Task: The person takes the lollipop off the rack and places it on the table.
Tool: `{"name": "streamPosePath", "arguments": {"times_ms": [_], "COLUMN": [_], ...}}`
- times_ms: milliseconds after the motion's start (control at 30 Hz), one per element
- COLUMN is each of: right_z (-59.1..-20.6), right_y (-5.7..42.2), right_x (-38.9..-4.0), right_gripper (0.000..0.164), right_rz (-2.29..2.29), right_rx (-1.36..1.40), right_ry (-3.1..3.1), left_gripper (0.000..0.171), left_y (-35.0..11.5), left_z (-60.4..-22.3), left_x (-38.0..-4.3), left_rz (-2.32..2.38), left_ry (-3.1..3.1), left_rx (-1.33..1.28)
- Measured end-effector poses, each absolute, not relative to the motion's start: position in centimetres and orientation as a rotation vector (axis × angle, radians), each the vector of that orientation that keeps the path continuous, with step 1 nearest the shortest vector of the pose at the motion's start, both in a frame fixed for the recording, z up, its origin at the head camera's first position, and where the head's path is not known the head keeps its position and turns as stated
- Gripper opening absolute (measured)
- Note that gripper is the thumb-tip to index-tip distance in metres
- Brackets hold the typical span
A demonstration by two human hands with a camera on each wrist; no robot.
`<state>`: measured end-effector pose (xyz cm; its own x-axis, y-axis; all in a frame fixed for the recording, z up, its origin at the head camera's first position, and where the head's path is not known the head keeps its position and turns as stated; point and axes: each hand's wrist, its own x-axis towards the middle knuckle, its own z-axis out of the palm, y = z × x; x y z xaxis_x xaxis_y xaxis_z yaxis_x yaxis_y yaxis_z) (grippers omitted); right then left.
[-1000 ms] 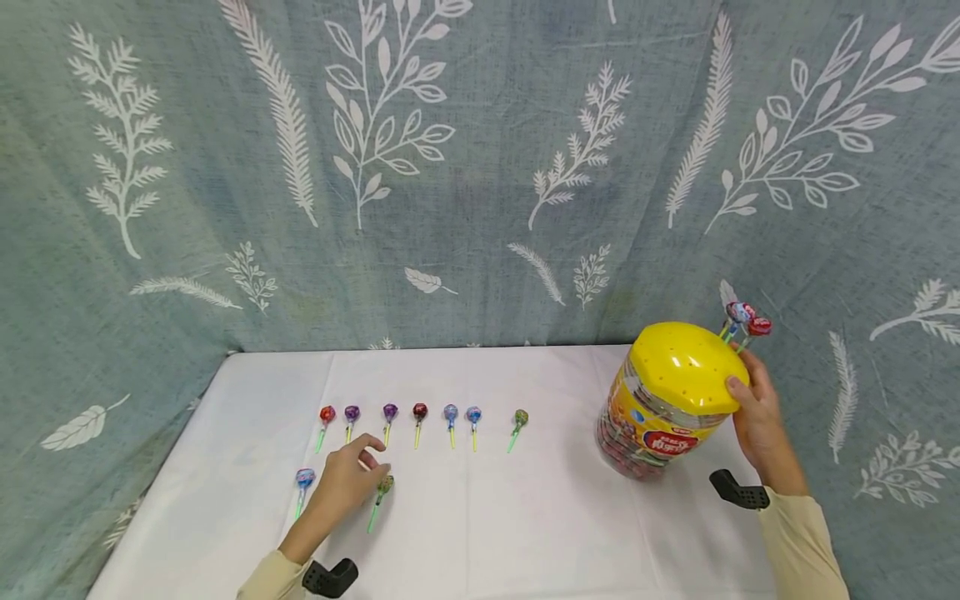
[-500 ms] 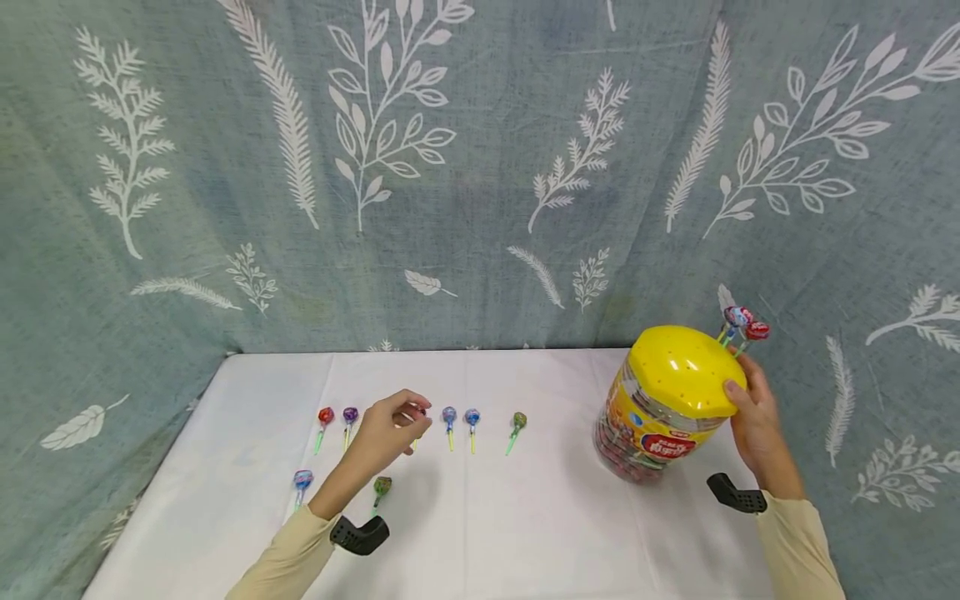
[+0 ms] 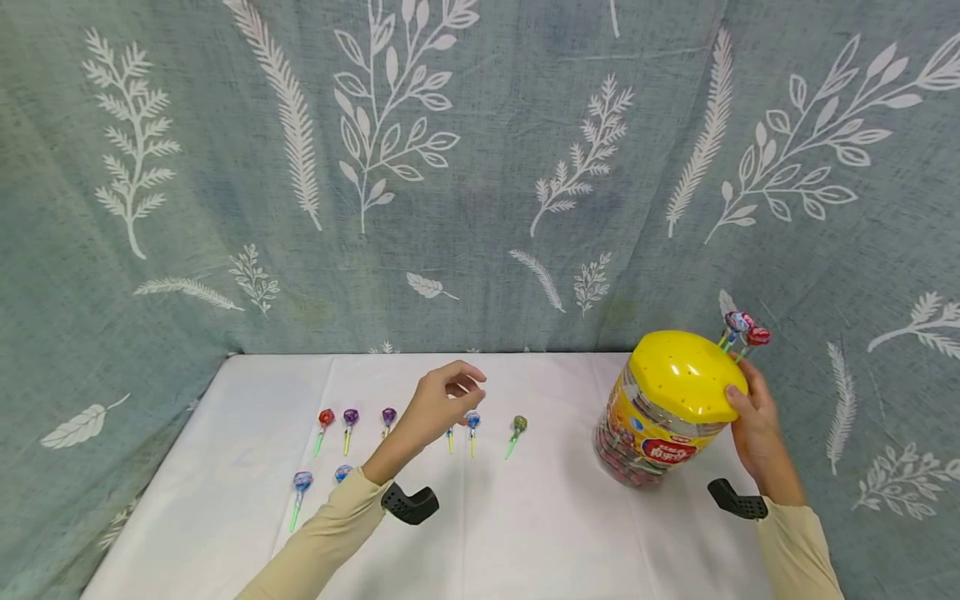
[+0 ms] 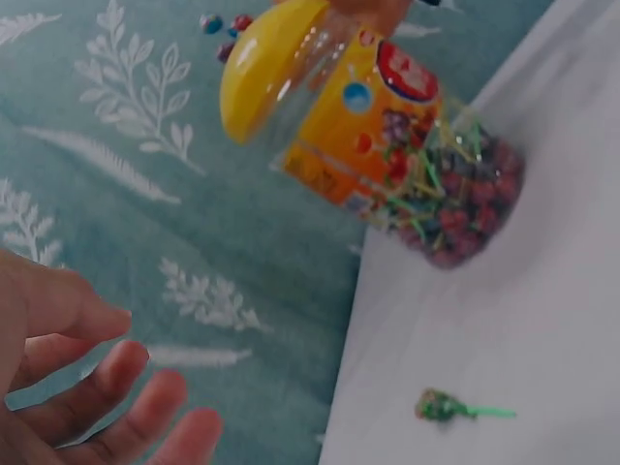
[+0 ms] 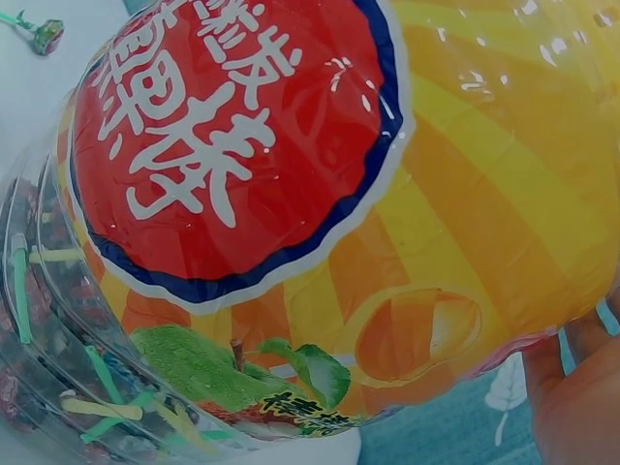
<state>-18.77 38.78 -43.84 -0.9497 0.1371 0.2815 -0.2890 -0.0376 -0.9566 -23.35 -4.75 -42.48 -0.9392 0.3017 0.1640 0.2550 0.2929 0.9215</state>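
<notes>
My left hand (image 3: pixel 450 396) hovers near the right part of a row of lollipops. Its fingers (image 4: pixel 160 402) are loosely bent, with nothing between them. A blue lollipop (image 3: pixel 472 421) lies just below the fingertips, and a green lollipop (image 3: pixel 519 425) is farther right. My right hand (image 3: pixel 757 425) grips a large clear candy jar (image 3: pixel 671 417) by its yellow lid (image 3: pixel 678 375), thumb on the lid's edge. The jar leans on the tabletop, lollipops visible inside. Blue and red lollipops (image 3: pixel 757 336) stick up behind the lid by the right fingers; their stick ends are hidden.
Red (image 3: pixel 326 417) and purple lollipops (image 3: pixel 351 417) lie at the row's left. In front are a blue lollipop (image 3: pixel 302 481) and another partly behind the left sleeve (image 3: pixel 322 533). A leaf-patterned curtain (image 3: pixel 480 250) hangs behind the white tabletop (image 3: pixel 540 517).
My left hand has passed rightward over the row, from the purple lollipops to the blue ones, holding nothing now. The right hand keeps the jar in nearly the same place.
</notes>
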Motion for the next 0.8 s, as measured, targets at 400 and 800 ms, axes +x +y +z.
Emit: {"name": "streamPosePath", "arguments": {"times_ms": [400, 800], "right_z": [-43.7, -43.7], "right_y": [38.9, 38.9], "right_x": [-18.7, -18.8], "right_gripper": [0.052, 0.053], "right_rz": [2.050, 2.066], "right_rx": [0.161, 0.170], "right_ry": [-1.956, -1.966], "left_gripper": [0.016, 0.018], "left_y": [1.6, 6.5], "left_z": [-39.1, -33.0], "left_x": [-24.6, -23.8], "left_rz": [1.784, 1.840], "left_ry": [2.364, 2.261], "left_rx": [0.835, 0.963]}}
